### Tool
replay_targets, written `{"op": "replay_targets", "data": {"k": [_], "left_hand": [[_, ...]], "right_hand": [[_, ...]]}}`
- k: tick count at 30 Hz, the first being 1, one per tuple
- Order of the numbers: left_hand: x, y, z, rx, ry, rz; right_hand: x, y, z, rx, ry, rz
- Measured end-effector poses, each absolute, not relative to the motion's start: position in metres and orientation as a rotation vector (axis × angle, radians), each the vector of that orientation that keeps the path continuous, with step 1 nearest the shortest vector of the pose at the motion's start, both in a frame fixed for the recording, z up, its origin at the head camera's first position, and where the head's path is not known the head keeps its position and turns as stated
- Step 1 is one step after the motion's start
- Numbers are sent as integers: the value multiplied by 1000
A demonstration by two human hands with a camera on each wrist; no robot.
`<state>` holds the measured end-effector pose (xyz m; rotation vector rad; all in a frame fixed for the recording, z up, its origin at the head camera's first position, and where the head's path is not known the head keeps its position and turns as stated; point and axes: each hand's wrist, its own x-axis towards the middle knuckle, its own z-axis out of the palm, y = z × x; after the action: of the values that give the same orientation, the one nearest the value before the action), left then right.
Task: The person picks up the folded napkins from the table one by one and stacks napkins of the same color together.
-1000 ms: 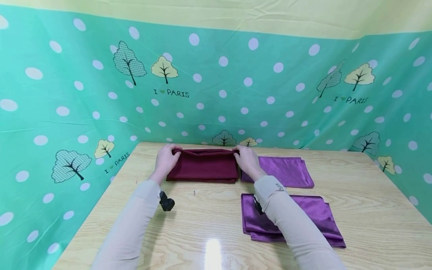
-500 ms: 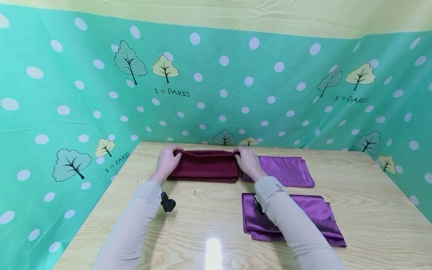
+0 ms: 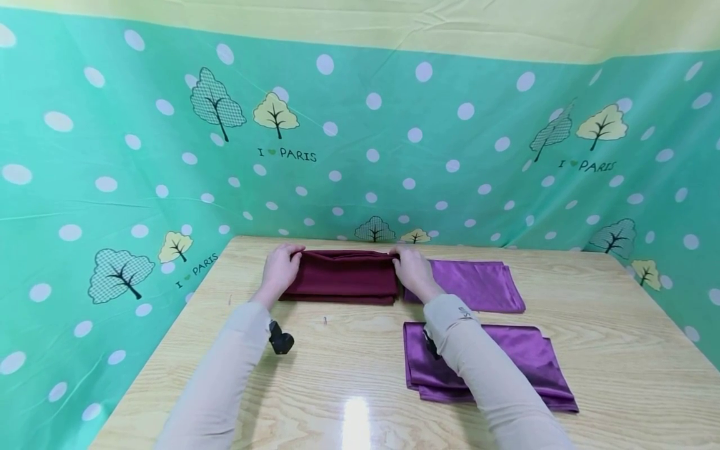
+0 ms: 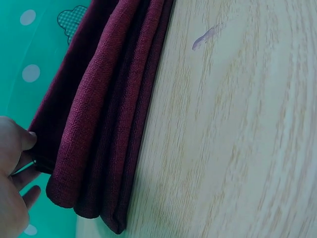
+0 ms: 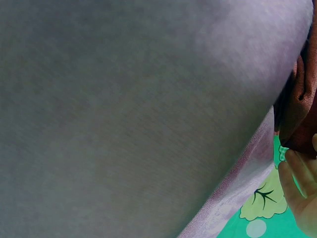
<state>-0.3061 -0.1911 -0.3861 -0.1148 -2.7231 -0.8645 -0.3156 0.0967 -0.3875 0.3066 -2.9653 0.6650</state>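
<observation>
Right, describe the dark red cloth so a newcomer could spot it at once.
Face the green polka-dot backdrop, then drop to the wooden table before it. Near its far edge, left of centre, the left grip and right grip hold a folded dark red cloth. Its deep red distinguishes it from the far purple cloth and near purple cloth.

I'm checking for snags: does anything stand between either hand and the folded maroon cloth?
Nothing visible does. The left hand and right hand pinch the folded maroon cloth directly at its far corners. The far purple cloth, partly hidden by the right hand, lies just to its right, not in between.
</observation>
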Motion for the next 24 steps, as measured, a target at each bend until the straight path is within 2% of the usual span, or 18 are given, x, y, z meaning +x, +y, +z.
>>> {"op": "replay_targets", "data": {"k": [24], "left_hand": [[-313, -185, -391, -82, -2932, -829]], "right_hand": [[-323, 94, -390, 288, -2954, 673]]}}
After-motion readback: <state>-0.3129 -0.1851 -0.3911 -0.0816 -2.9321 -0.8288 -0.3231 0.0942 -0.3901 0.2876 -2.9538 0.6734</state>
